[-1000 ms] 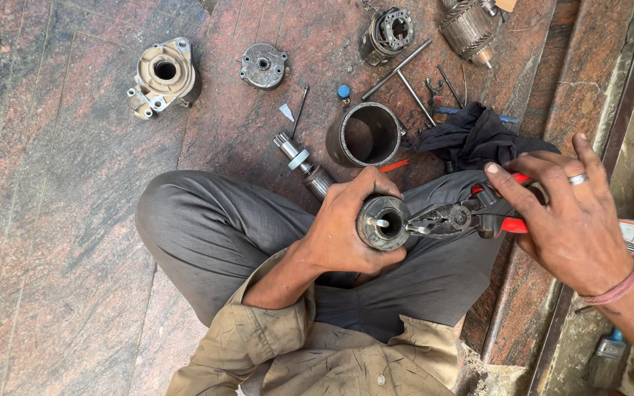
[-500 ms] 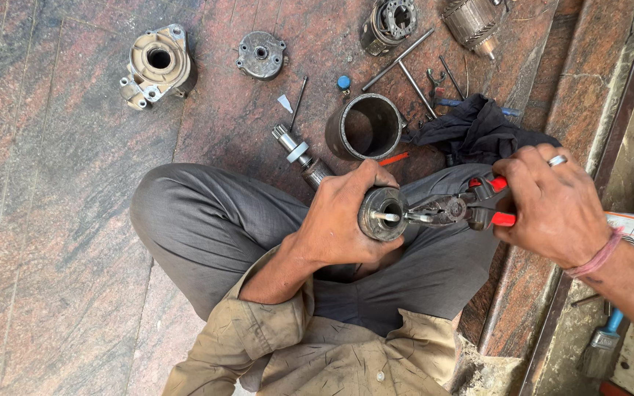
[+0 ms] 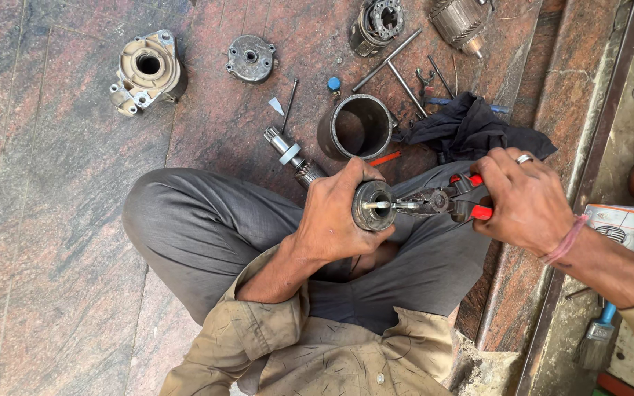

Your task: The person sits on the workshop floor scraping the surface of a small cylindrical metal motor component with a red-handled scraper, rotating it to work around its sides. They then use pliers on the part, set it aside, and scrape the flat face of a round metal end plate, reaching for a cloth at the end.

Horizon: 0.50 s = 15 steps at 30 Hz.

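Note:
My left hand (image 3: pixel 337 214) grips a round metal cylindrical part (image 3: pixel 373 206) over my lap, its open end facing up. My right hand (image 3: pixel 526 199) squeezes red-handled pliers (image 3: pixel 442 201), whose jaws reach into the middle of that part and meet a small pin there. I sit cross-legged in grey trousers (image 3: pixel 199 227) on a reddish stone floor.
On the floor ahead lie a steel sleeve (image 3: pixel 357 128), a splined shaft (image 3: pixel 291 158), a housing (image 3: pixel 147 71), a round end cap (image 3: pixel 251 59), a wound rotor (image 3: pixel 460 20), a brush carrier (image 3: pixel 376 26), long bolts (image 3: pixel 387 51), a black cloth (image 3: pixel 471 128). A raised stone ledge (image 3: pixel 588 95) runs along the right.
My right hand closed tighter on the pliers and pushed them left; the jaws now sit inside the part's centre. The left hand kept its grip.

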Tool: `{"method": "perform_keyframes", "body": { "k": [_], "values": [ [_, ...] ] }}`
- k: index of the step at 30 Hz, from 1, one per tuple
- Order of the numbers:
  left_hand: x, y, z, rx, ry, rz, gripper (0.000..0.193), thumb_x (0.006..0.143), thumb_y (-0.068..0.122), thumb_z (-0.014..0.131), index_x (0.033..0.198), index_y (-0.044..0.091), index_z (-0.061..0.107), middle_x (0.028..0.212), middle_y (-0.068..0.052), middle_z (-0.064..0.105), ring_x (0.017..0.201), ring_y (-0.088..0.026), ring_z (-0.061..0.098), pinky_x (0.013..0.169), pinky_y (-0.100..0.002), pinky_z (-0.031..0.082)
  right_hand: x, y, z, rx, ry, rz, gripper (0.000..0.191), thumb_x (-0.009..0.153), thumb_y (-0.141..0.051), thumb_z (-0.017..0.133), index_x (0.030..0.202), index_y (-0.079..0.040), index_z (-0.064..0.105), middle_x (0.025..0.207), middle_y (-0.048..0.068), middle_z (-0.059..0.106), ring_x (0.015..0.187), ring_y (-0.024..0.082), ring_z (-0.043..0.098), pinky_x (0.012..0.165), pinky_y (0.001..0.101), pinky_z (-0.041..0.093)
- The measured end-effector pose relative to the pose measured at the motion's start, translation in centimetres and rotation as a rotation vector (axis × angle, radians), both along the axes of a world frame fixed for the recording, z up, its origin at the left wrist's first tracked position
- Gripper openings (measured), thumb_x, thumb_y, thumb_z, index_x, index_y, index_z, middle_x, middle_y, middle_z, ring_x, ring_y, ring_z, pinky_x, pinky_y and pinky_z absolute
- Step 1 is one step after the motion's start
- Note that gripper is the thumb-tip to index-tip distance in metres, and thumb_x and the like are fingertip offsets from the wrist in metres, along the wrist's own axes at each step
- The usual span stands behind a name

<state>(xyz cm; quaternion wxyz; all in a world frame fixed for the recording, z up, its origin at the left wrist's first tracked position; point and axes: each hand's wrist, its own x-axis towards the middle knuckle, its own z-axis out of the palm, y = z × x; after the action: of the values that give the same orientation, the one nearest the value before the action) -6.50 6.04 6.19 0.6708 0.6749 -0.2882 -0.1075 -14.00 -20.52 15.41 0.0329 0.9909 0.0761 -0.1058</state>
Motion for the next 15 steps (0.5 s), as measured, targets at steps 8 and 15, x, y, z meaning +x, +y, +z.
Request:
{"method": "perform_keyframes", "body": {
  "k": [8,15],
  "values": [
    [0.1,-0.7,-0.8,0.055,0.004,0.108,0.048,0.070,0.014,0.084,0.108,0.005,0.056,0.094,-0.011,0.073,0.086,-0.030,0.076,0.076,-0.037,0.060,-0.5,0.0,-1.6,-0.035,0.096,-0.092,0.068,0.050,-0.017,0.086,0.109,-0.002,0.055,0.102,0.016,0.060,0.091,0.036,0.065,0.079,0.0475,0.052],
    [0.6,-1.2,-3.0,0.000,0.244,0.028,0.048,0.071,0.013,0.085,0.110,0.003,0.060,0.091,-0.008,0.071,0.084,-0.017,0.069,0.081,-0.032,0.057,-3.0,-0.2,-4.7,0.470,0.134,-0.080,0.086,0.055,0.005,0.061,0.140,0.000,0.049,0.104,0.013,0.058,0.096,0.025,0.062,0.082,0.0425,0.048]
  ]
}}
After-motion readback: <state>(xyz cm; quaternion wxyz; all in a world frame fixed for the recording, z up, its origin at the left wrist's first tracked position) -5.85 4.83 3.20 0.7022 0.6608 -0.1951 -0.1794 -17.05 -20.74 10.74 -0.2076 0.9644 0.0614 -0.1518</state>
